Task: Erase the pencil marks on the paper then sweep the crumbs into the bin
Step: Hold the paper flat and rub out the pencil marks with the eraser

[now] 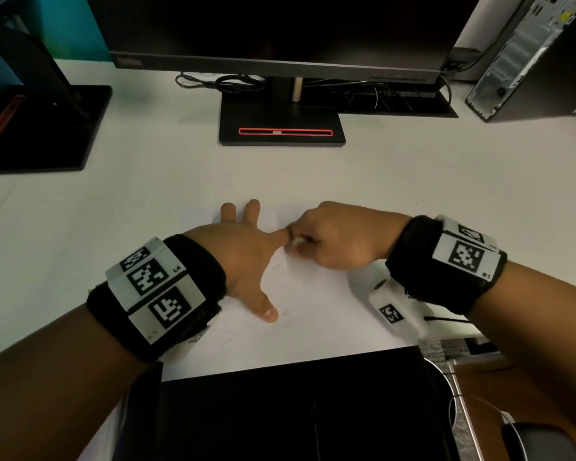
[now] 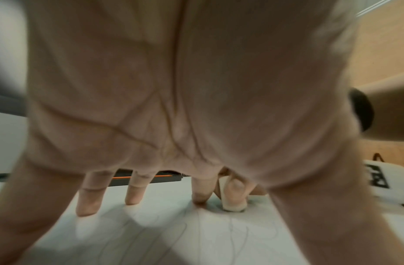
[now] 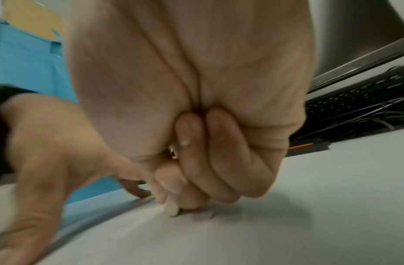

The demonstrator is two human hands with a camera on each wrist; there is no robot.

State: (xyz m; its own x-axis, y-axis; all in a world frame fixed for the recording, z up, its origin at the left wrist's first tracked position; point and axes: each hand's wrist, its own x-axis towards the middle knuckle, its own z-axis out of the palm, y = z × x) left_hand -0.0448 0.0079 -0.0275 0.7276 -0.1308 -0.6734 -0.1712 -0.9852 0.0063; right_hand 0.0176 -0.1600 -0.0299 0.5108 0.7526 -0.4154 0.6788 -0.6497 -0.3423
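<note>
A white sheet of paper [image 1: 313, 311] with faint pencil marks [image 2: 196, 231] lies on the white desk near its front edge. My left hand [image 1: 246, 247] lies flat on the sheet with fingers spread, pressing it down. My right hand [image 1: 333, 241] has its fingers curled and pinches a small white eraser [image 3: 171, 208], whose tip touches the paper right beside my left forefinger. The eraser [image 2: 233, 206] also shows in the left wrist view under the right fingertips. No bin is in view.
A monitor on a black stand [image 1: 281, 128] is behind the paper. A keyboard [image 1: 393, 98] and cables lie at the back right, beside a computer tower [image 1: 529, 58]. A second black stand [image 1: 44, 128] is at the left. A dark object [image 1: 296, 410] sits below the desk's front edge.
</note>
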